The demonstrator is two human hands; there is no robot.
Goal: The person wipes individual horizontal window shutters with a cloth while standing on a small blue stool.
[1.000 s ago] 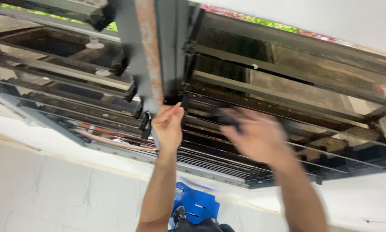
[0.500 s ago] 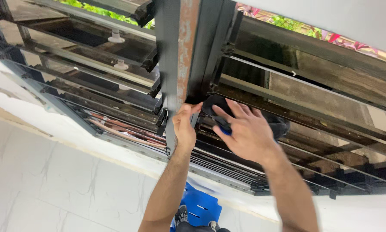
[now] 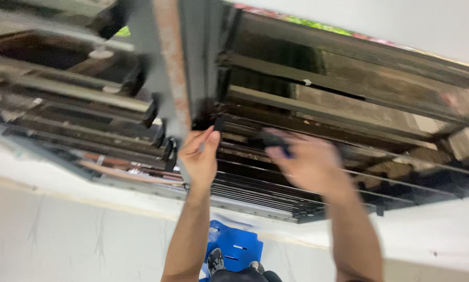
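Pinching a black clip (image 3: 217,124) w/ left hand (image 3: 199,156) by the rusty frame post (image 3: 167,68); right hand (image 3: 308,163) blurred, fingers spread over dark cloth (image 3: 274,142), grip unclear.

I read this as a lived-in house, at a wall opening. Louvred window (image 3: 297,136) with glass slats in a dark, rust-streaked metal frame (image 3: 166,57). White marbled tile wall (image 3: 62,235) beside it. Green foliage (image 3: 318,25) shows outside. Blue plastic stool (image 3: 234,248) underfoot.
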